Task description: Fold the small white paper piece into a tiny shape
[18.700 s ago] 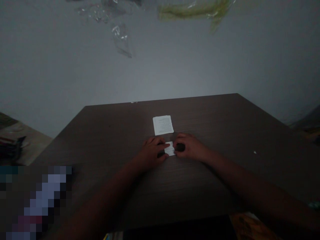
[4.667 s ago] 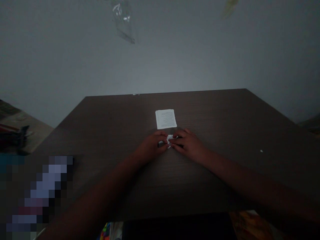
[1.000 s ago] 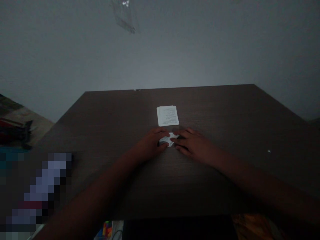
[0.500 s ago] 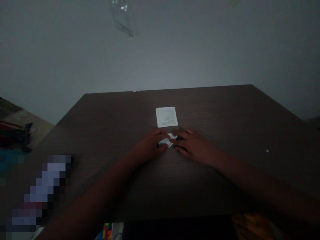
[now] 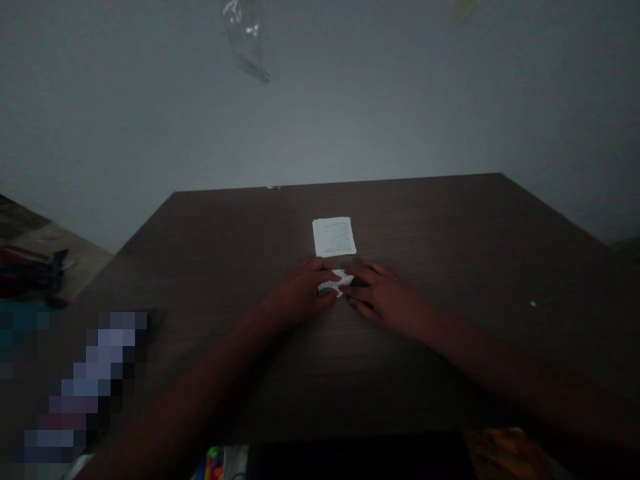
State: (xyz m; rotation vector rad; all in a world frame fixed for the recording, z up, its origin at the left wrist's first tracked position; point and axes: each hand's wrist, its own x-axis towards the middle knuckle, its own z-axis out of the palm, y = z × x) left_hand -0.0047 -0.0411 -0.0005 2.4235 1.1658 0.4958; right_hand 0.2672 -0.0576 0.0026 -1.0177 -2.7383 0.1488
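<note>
A small folded piece of printed white paper (image 5: pixel 330 284) lies on the dark wooden table between my two hands. My left hand (image 5: pixel 306 288) holds it down from the left, its forefinger along the top and its thumb at the lower edge. From the right, my right hand (image 5: pixel 380 292) reaches in with fingers spread, its fingertips touching the paper's right part. The fingers cover much of the paper, so its full shape is hidden. Just beyond the hands rests a stack of squarish printed paper sheets (image 5: pixel 335 237) with rounded corners.
The brown tabletop (image 5: pixel 425 220) meets a grey wall (image 5: pixel 350 100) at its far edge. A clear plastic bag (image 5: pixel 247 40) hangs on the wall. A tiny white scrap (image 5: pixel 533 304) lies at the right. A blurred-out object (image 5: pixel 95 373) sits at the left.
The small paper shows less of its surface between the hands and looks more folded. The fingers have shifted slightly on it. The whole view has tipped up a little.
</note>
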